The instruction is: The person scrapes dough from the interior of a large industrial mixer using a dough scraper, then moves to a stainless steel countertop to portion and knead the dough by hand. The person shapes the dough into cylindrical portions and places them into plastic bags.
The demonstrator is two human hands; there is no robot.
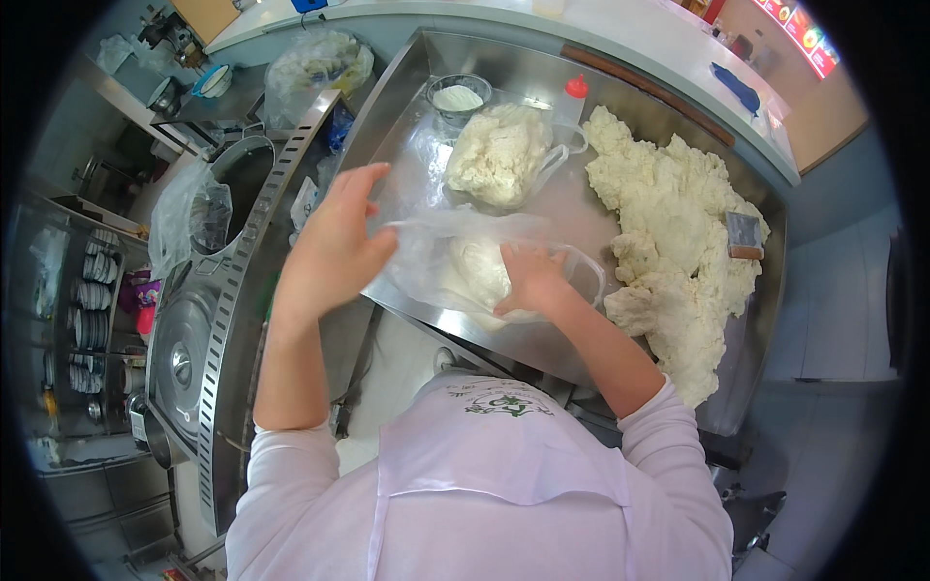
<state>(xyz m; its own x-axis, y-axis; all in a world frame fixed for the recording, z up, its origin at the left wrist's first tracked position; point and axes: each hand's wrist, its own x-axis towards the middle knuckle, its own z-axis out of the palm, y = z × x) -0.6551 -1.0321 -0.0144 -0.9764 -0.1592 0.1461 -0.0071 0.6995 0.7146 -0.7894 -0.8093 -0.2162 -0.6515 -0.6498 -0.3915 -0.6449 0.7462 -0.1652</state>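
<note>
My left hand (338,240) is raised by the left edge of the steel work tray (574,356), fingers apart and holding nothing. My right hand (534,279) rests with spread fingers on a smooth pale dough lump (479,265) in a clear plastic bag (418,254). Whether the palm touches dough or plastic cannot be told. Behind this bag sits a second, rougher dough lump (500,156), also in clear plastic with its handles to the right. A large, craggy mass of dough (672,218) covers the tray's right side, with a wooden-handled dough scraper (745,236) lying on it.
A bowl of white powder (458,98) and a red-capped squeeze bottle (574,98) stand at the tray's back. A wooden rod (647,94) lies along the back rim. To the left are a slotted steel counter edge (240,269), a large pot (247,181) and a round lid (182,363).
</note>
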